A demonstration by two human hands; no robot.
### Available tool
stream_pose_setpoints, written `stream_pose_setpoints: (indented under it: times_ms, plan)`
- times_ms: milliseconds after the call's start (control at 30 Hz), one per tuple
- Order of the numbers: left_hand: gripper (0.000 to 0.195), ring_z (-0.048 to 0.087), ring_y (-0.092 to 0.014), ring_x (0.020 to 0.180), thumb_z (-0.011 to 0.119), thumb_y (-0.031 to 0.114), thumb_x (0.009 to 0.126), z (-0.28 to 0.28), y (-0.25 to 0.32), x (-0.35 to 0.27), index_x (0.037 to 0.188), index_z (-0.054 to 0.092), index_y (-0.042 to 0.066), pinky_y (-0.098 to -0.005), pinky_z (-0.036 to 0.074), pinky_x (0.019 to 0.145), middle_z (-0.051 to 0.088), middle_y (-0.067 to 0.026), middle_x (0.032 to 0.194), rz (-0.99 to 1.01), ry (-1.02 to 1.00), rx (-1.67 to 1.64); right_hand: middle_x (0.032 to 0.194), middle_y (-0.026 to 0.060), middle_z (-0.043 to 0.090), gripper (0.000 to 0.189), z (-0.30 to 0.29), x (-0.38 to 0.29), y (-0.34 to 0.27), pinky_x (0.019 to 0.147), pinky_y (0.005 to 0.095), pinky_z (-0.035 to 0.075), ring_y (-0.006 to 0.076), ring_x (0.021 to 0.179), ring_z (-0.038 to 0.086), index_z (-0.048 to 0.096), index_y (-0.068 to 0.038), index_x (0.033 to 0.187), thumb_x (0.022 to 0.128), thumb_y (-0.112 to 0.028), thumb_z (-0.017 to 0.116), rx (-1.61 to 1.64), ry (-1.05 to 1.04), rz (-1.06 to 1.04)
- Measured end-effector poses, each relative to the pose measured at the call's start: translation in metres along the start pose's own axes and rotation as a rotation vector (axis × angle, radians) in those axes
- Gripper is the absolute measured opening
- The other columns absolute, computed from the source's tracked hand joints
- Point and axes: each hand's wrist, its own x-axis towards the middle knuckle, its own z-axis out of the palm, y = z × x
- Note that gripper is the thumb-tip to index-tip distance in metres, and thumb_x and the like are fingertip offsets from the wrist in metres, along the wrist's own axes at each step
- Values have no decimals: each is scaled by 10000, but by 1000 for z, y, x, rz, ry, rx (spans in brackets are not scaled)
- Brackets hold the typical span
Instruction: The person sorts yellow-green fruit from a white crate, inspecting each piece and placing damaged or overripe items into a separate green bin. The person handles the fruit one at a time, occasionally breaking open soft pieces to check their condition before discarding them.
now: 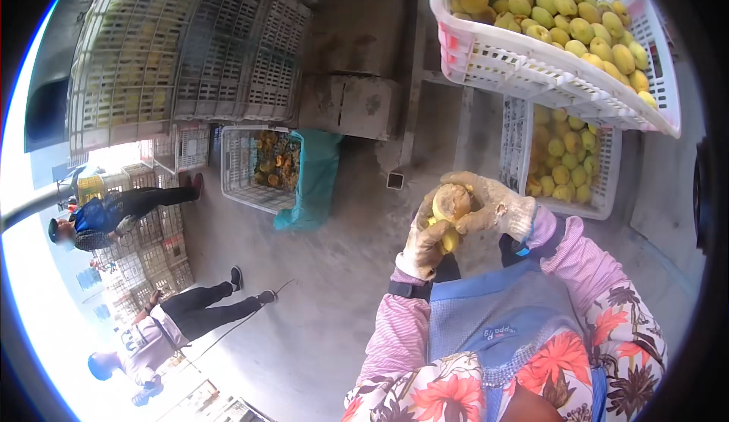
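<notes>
Before my body, both hands meet, each in a soiled, pale work glove. My left hand (422, 245) is wrapped around a yellow fruit with a brownish patch (451, 202). My right hand (492, 200) grips the same fruit from the other side, its fingertips on it. Below it, a second yellow fruit or piece (450, 241) shows against my left palm; the gloves hide part of it. Near my right hand stands a white plastic crate (606, 203) of yellow-green fruit (561, 157). A higher white crate (547, 83), full of similar fruit (581, 29), overhangs it.
On the concrete floor sits another white crate (250, 197) with brownish-orange fruit scraps (277, 160) and a teal cloth or sack (313, 183) over its side. Stacked crates (228, 46) rise at upper left. Two people (108, 220) (171, 325) stand at the left. A square metal tube end (394, 181) juts nearby.
</notes>
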Motion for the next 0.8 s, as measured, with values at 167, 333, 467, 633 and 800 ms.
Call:
stream_pose_setpoints:
  times_ms: [167, 333, 467, 633, 800]
  plan:
    - [763, 587, -211, 1161, 757, 391, 842, -53, 46, -49, 1445, 419, 68, -339, 517, 920, 559, -93, 1344, 138, 102, 63, 1169, 91, 628, 645, 85, 53, -3, 940, 323, 511, 189, 1090, 600, 513, -4, 1309, 743, -109, 803, -81, 30, 2]
    - [571, 614, -175, 988, 645, 409, 934, -109, 65, -105, 1378, 492, 84, -322, 509, 835, 609, -33, 1234, 310, 587, 35, 924, 7, 616, 366, 200, 146, -22, 795, 265, 501, 93, 877, 579, 576, -21, 1082, 773, -86, 762, 34, 114, -27]
    - [317, 630, -172, 954, 592, 416, 961, -149, 69, -133, 1120, 652, 149, -349, 540, 821, 673, -3, 1089, 277, 829, -153, 998, 97, 645, 517, 263, 212, -36, 812, 316, 492, 189, 904, 610, 501, 1, 1211, 780, -71, 777, 9, 172, -248]
    - [388, 654, -238, 991, 499, 486, 985, -158, 57, -128, 1129, 656, 161, -412, 544, 800, 688, -43, 1104, 108, 800, -220, 1325, 266, 585, 629, 192, 156, 5, 1011, 394, 471, 359, 1235, 580, 466, 2, 1397, 857, -213, 706, -326, 43, -185]
    - [399, 645, -295, 940, 484, 470, 1004, -132, 26, -87, 1107, 628, 112, -466, 537, 786, 674, -102, 1084, -106, 572, -235, 1178, 219, 664, 523, 44, 17, 79, 959, 371, 502, 332, 1095, 643, 541, 12, 1316, 872, -214, 702, -365, 555, 128]
